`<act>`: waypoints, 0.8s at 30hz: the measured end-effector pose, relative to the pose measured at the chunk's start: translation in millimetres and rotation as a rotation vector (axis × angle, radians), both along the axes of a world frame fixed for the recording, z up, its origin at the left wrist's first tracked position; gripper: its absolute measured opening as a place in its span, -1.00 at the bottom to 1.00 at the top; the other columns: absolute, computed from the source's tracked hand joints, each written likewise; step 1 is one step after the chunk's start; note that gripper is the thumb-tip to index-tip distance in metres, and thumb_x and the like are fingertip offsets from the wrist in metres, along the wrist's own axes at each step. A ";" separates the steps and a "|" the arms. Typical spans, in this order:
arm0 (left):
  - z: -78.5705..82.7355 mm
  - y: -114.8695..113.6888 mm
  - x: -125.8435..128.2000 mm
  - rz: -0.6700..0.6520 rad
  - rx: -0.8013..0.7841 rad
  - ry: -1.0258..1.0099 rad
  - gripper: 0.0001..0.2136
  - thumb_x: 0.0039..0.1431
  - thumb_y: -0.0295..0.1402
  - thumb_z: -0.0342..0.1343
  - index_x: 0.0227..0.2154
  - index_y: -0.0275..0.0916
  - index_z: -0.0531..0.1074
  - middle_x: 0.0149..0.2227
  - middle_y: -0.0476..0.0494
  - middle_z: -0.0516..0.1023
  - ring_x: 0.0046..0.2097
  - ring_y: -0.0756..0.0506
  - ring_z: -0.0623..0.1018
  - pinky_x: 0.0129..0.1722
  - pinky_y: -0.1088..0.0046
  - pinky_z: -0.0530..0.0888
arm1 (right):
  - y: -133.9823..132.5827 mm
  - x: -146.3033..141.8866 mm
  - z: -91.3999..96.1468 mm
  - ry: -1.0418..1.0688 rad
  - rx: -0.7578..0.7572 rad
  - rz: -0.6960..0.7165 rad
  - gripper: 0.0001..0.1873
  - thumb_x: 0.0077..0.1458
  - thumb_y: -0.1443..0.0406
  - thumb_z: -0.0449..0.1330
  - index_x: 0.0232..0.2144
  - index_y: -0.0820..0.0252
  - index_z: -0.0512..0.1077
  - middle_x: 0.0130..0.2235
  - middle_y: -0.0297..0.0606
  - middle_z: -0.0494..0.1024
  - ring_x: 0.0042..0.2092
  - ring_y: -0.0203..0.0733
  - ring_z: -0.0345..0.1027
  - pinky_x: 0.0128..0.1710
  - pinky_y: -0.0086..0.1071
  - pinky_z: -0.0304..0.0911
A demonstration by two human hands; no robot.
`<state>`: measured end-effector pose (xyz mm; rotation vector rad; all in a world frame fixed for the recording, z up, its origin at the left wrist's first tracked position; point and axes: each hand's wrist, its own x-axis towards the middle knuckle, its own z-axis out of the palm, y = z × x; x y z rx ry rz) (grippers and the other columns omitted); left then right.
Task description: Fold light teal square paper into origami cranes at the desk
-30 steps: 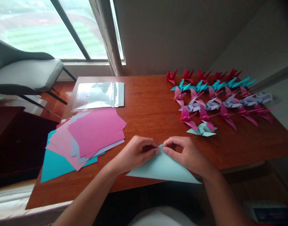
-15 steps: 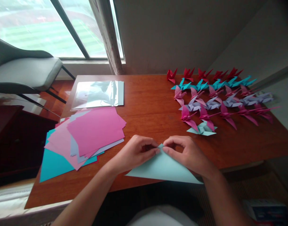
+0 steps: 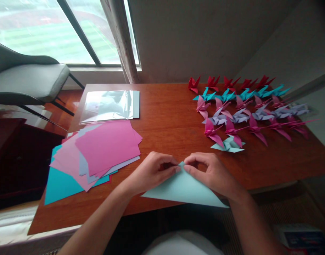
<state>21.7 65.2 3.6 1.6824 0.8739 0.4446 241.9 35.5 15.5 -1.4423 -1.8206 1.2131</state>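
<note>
Head view, left to right: fanned coloured sheets [image 3: 109, 148] on the table [image 3: 167, 124], shiny clear packet [image 3: 109, 106] just behind them. Left hand [image 3: 154, 171] pinches near the top corner of the pale green paper [image 3: 187, 191], thumb on top, fingers curled. Paper sits between both hands at the table's near side, triangle-shaped, apparently folded over, tip pointing away from the person, long edge toward the body; right end of that edge seems to overhang the table. Right hand [image 3: 211, 170] mirrors the left, thumb and fingertips pinched at the other side of the tip. Step looks like lining up corners. To do it well: match the tips exactly, no layer peeking out, pinch lightly so the paper doesn't buckle, then hold the tip with one hand before pressing the long edge. Pulling the paper fully onto the table would give firmer backing for a crease. Far right: pale green crane [image 3: 228, 144] nearest, rows of coloured cranes [image 3: 255, 131] behind.
</note>
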 end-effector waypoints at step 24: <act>-1.7 -0.5 -0.4 -0.010 -0.001 0.039 -0.72 0.33 -0.23 0.09 -0.28 -0.34 0.60 -0.42 -0.04 0.55 -0.41 0.04 0.38 -0.42 0.57 0.30 | 1.5 0.2 -0.2 -0.025 -0.016 -0.005 -0.87 0.17 0.26 0.23 -0.38 0.12 0.56 -0.32 -0.30 0.65 -0.25 -0.16 0.51 -0.27 -0.39 0.32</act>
